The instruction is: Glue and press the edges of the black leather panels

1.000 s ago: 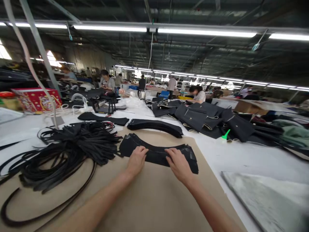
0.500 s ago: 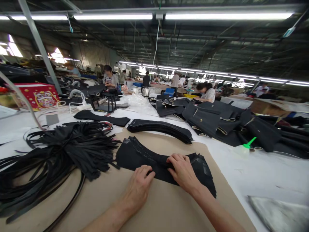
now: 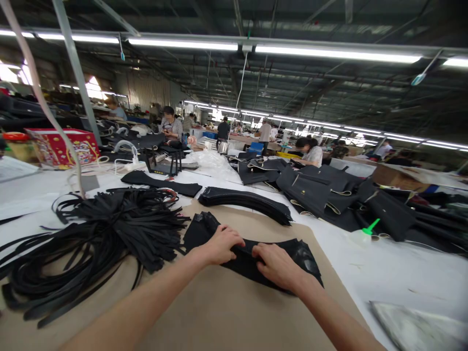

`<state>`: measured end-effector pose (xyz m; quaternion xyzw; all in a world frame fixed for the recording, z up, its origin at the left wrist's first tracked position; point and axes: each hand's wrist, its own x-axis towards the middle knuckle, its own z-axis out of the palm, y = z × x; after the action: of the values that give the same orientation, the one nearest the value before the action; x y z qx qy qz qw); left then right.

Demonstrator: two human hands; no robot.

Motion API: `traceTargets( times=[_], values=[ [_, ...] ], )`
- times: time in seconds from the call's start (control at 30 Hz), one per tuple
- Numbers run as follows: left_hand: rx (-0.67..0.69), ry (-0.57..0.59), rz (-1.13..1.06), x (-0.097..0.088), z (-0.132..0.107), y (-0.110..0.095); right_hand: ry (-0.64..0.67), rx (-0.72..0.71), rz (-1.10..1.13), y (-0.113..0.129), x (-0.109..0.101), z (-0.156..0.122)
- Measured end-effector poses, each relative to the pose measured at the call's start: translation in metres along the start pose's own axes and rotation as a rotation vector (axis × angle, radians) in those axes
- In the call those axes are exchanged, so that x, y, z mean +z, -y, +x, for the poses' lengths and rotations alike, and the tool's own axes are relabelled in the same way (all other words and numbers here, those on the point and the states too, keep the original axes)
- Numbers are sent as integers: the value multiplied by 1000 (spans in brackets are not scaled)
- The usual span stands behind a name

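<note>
A curved black piece of fabric or leather (image 3: 248,270) lies under both my hands, apparently the top of a layered stack, with pale glossy smears at its ends. My left hand (image 3: 224,244) pinches its upper edge left of the middle, and the edge looks folded over there. A short gap to the right, my right hand (image 3: 276,263) has its fingers curled on the same edge. My fingertips are partly hidden in the fold. Just behind lies another stack of curved black pieces (image 3: 244,201), touched by neither hand.
Brown board (image 3: 204,312) covers the white table. Black strips (image 3: 120,224) are bundled at left. A single black piece (image 3: 161,184) and a router (image 3: 164,168) lie farther back. On the right are a green-tipped bottle (image 3: 365,234) and heaped black panels (image 3: 321,195). People work beyond.
My left hand has moved up and forward from the piece's lower edge to its upper edge. My right hand stays on the upper edge. The camera view has tilted slightly upward.
</note>
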<state>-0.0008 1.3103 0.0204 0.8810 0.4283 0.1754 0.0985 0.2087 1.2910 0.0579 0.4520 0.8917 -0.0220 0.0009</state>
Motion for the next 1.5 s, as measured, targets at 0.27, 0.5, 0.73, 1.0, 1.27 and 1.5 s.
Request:
traceTargets(
  times=[0.27, 0.5, 0.73, 1.0, 1.27, 1.5],
  values=[
    [-65, 215, 10, -13, 7, 9, 75, 56, -32, 17, -11, 6],
    [11, -71, 47, -9, -28, -27, 171, 122, 92, 2, -8, 12],
    [89, -85, -47, 59, -73, -69, 325, 204, 217, -3, -6, 25],
    [63, -105, -60, 64, -73, -71, 363, 135, 281, 15, -34, 51],
    [52, -147, -144, 64, -76, -65, 235, -1, 421, 63, -121, 81],
    [-116, -396, -424, 68, -80, -62, 227, 11, 908, 108, -177, -6]
  ],
)
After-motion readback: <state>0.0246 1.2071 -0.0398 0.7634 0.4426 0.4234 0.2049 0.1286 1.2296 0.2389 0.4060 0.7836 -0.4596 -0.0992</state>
